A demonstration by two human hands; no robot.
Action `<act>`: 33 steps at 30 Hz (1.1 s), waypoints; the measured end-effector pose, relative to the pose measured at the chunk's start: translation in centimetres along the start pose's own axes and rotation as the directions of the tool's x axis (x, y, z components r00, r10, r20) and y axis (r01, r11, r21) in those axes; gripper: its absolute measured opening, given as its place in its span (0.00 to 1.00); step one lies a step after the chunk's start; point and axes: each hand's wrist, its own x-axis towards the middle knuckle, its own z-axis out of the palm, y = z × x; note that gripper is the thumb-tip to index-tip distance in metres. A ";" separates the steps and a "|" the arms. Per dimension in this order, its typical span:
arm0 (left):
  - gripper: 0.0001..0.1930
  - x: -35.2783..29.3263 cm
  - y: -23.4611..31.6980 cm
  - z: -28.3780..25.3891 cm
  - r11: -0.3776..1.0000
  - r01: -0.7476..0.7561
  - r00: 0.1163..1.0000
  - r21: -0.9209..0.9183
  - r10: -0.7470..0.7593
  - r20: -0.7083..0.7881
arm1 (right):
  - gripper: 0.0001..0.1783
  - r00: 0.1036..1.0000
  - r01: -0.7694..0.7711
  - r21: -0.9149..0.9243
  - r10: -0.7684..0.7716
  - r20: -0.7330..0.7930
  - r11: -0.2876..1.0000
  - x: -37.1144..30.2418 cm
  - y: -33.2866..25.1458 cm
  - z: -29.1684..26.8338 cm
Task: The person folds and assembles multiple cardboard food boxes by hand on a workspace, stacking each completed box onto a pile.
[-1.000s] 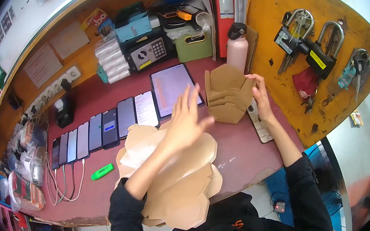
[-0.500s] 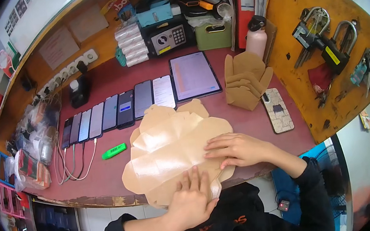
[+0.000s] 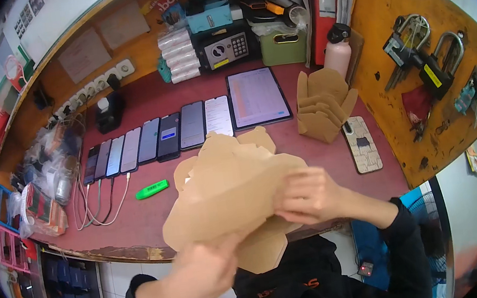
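Observation:
In front of me at the desk's near edge lies a stack of flat brown cardboard box blanks [image 3: 261, 252]. The top cardboard box blank [image 3: 221, 202] is bent upward along its near side, away from those beneath. My left hand [image 3: 203, 272], blurred by motion, is closed on its near left edge. With curled fingers, my right hand [image 3: 310, 197] grips the same blank at its right side. Both thumbs are hard to make out. Several folded brown cardboard boxes [image 3: 323, 109] sit nested together beyond my right hand.
A row of phones [image 3: 168, 137] and a tablet [image 3: 259, 96] lie behind the blanks. A green highlighter [image 3: 152, 189] is to the left, near white charging cables [image 3: 127, 198]. At right lie a patterned phone case [image 3: 363, 144] and a pink bottle [image 3: 338, 53].
Both hands lay spread flat on the blanks; now they have closed on the top one. Its near side has come up and bent, and the shiny creased surface is mostly covered.

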 end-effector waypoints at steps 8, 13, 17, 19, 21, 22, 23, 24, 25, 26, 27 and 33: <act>0.23 3.5 -1.3 -5.7 0.900 -0.323 0.713 -0.293 0.028 -0.701 | 0.40 0.768 -0.121 -0.307 -0.107 -0.631 0.944 13.3 0.9 -4.7; 0.23 6.2 -3.4 -7.5 0.804 -0.489 0.687 -0.337 0.118 -0.717 | 0.21 0.932 0.017 0.322 0.102 -0.348 0.946 13.4 1.8 -2.8; 0.24 9.3 -3.9 -8.0 0.824 -0.513 0.539 -0.242 0.089 -0.838 | 0.11 0.879 -0.253 0.278 0.341 -0.334 0.927 13.6 2.3 -3.7; 0.27 10.7 -3.8 -7.5 0.820 -0.552 0.389 -0.151 0.093 -0.917 | 0.07 0.858 -0.219 0.167 0.271 -0.436 0.961 13.5 3.4 -3.4; 0.25 11.1 -4.3 -7.5 0.688 -0.685 0.291 -0.239 -0.042 -0.956 | 0.07 0.742 -0.155 0.256 0.283 -0.607 0.954 13.7 4.2 -3.3; 0.24 11.4 -4.5 -7.4 0.605 -0.748 0.257 -0.272 -0.114 -0.960 | 0.07 0.667 -0.121 0.293 0.296 -0.684 0.949 13.7 4.6 -3.4; 0.19 12.1 -5.9 -7.2 0.567 -0.795 0.212 -0.214 -0.071 -0.975 | 0.06 0.590 -0.062 0.370 0.333 -0.736 0.927 13.8 5.3 -3.6; 0.16 12.3 -6.6 -7.1 0.390 -0.837 0.397 -0.383 -0.049 -0.917 | 0.07 0.536 -0.046 0.419 0.376 -0.756 0.907 13.7 5.5 -4.0; 0.15 12.4 -7.3 -6.7 0.212 -0.808 0.564 -0.551 0.004 -0.826 | 0.07 0.482 -0.026 0.475 0.427 -0.765 0.880 13.6 5.6 -4.1; 0.18 13.1 -7.7 -5.9 0.285 -0.780 0.594 -0.556 0.062 -0.802 | 0.08 0.497 -0.044 0.492 0.447 -0.744 0.869 13.5 5.6 -4.2; 0.19 13.1 -7.7 -5.1 0.258 -0.740 0.637 -0.621 -0.029 -0.770 | 0.09 0.526 -0.102 0.376 0.371 -0.765 0.921 13.6 5.3 -4.1; 0.28 14.0 -8.0 -4.4 -0.348 -0.633 0.727 -0.692 0.041 -0.686 | 0.18 0.607 -0.129 -0.169 -0.057 -0.793 0.977 14.1 7.0 -2.2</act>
